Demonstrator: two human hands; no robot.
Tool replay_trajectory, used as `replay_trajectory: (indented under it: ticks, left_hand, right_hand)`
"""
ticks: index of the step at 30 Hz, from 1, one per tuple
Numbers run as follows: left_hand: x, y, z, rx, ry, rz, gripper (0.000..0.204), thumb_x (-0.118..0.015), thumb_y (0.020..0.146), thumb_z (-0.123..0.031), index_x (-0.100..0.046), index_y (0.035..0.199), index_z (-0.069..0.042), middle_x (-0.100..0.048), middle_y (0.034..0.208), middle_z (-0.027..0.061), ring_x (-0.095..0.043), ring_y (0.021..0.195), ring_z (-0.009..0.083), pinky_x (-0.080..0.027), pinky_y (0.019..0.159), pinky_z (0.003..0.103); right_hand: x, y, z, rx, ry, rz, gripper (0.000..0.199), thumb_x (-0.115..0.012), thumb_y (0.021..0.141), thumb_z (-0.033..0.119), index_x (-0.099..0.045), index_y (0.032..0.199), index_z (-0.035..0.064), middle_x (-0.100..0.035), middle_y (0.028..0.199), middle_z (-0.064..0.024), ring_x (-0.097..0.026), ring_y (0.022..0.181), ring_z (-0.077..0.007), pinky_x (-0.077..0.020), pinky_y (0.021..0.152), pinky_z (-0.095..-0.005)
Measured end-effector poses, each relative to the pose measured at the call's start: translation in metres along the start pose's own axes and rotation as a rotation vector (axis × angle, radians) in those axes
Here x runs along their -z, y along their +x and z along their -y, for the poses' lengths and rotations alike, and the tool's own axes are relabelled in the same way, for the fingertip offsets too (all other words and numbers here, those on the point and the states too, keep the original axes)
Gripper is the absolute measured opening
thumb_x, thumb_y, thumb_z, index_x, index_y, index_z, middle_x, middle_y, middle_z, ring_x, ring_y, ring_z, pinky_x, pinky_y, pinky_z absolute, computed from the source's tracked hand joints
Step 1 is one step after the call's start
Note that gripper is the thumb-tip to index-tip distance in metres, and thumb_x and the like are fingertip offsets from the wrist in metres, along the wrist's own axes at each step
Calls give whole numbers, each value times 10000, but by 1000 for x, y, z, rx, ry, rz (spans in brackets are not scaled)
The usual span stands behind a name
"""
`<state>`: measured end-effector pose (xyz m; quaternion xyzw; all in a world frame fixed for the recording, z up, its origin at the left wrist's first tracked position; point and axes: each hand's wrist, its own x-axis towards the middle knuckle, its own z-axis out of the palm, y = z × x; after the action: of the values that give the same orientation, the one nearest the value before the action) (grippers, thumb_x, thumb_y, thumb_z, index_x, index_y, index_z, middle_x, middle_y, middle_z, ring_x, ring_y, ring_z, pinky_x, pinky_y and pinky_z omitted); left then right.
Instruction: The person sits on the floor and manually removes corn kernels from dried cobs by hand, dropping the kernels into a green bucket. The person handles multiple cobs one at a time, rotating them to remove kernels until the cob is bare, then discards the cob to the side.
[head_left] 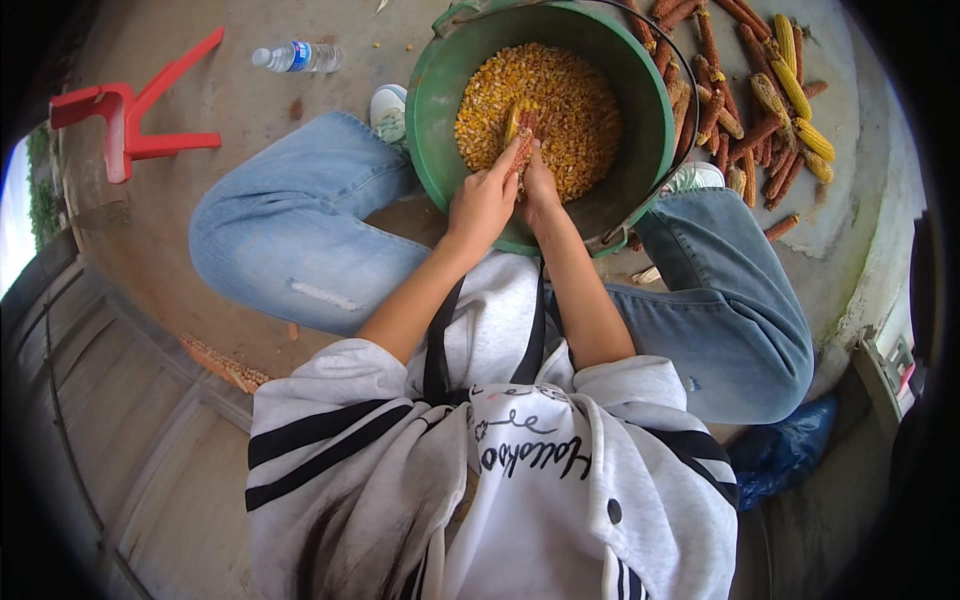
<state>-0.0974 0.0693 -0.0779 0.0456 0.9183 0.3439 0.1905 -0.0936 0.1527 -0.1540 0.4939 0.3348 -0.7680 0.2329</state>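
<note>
Both hands are inside a green bucket that stands between my legs. Loose yellow corn kernels cover its bottom. My left hand is closed round a corn cob, which points away from me. Part of the cob is stripped to reddish core, while yellow kernels remain toward its far end. Close against it, my right hand grips the same cob from the other side. The near end of the cob is mostly hidden by my fingers.
Beyond the bucket on the right lies a pile of stripped cobs, with several yellow corn ears among them. A water bottle and a red plastic stool lie at the left. A blue plastic bag sits behind my right knee.
</note>
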Motion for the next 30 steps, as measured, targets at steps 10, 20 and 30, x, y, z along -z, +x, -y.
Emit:
replay_trajectory:
  ticks: [10,20,30]
  left_hand:
    - [11,25,3,-34,43,-22,440,-501,839,-167,-441,1275,-173,-607,727,205,-598,660,363,-477,610,453]
    - [12,25,-12,132,-144,60,429,-518,836,-134,-457,1260,-149,-600,862,237,-599,785,376,-477,687,402]
    - [8,18,-8,115,-202,7,426,-499,842,-119,-441,1263,-101,-581,1034,207,-582,929,337,-471,781,373]
  right_hand:
    - [-15,-19,18,-86,176,85,470,-271,935,472,-482,1135,103,-579,962,-78,-572,875,-193,-483,755,-388]
    - [-6,-8,12,-99,325,224,429,-284,932,463,-509,1101,140,-584,985,-47,-562,941,-226,-479,794,-425]
    - [5,11,12,-83,355,229,465,-260,931,470,-483,1164,135,-576,1076,-77,-570,963,-255,-485,820,-425]
